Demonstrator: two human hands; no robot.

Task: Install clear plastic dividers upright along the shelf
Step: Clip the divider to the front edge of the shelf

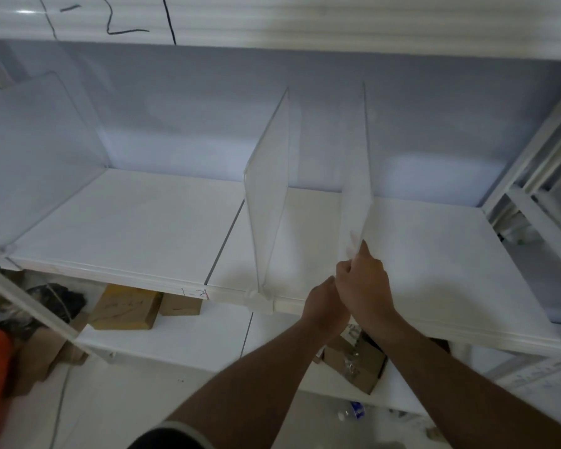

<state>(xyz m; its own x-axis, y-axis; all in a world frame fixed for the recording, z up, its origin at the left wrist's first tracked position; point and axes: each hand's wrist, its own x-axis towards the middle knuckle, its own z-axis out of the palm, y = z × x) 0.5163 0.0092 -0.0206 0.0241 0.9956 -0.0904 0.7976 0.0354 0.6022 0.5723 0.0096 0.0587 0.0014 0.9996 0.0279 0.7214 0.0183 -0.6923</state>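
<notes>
Both hands point(347, 286) grip third divider point(357, 176) front edge; shelf point(450, 254) rightward open.

You have a white shelf point(136, 222) made of two boards, with a dark seam point(224, 241) running front to back left of its middle. Three clear dividers stand upright on it: one point(36, 150) at the left edge, one point(268, 189) just right of the seam with its foot clipped over the front edge, and one point(357, 176) further right. Red marks point(196, 292) sit on the front edge by the seam.
</notes>
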